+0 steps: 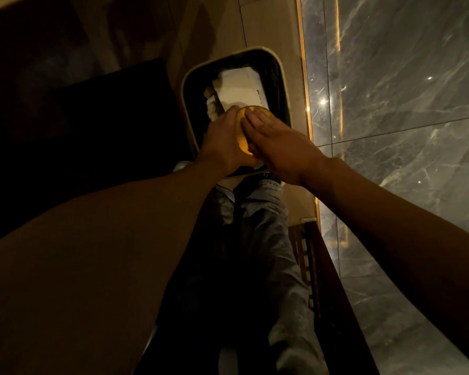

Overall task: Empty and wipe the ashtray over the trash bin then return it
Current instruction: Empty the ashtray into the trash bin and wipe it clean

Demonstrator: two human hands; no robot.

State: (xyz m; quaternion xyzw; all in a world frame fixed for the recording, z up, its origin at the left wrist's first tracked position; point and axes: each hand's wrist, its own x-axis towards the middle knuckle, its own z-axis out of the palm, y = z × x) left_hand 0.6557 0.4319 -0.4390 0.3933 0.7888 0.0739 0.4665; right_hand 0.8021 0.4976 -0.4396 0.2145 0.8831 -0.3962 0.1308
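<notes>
Biggest thing in the shot is the grey marble wall point(404, 104), filling everything from 1 to 5 o'clock, with a lit gold strip down its edge. Next down in size is the trash bin point(283, 77), a pale-rimmed rounded rectangle sitting at about 12 o'clock from the hands, with a black liner and white crumpled paper point(238, 90) inside.

Right over the near end of the bin are both hands. The left hand point(222, 142) is curled around the ashtray point(241, 133) from the 9 o'clock side, fingers wrapped on its rim. The right hand point(279, 147) lies flat on top from 3 o'clock, fingers stretched out and pressed onto it. It's too dark to tell whether there's a cloth or tissue under that palm.

The ashtray itself is just a small amber-yellow sliver showing between the hands. It looks like glass, so I'd guess rigid, a bit hefty for its size, slick and breakable if it drops. Gripping the rim like the left hand does seems the safest hold while the other hand wipes.
</notes>
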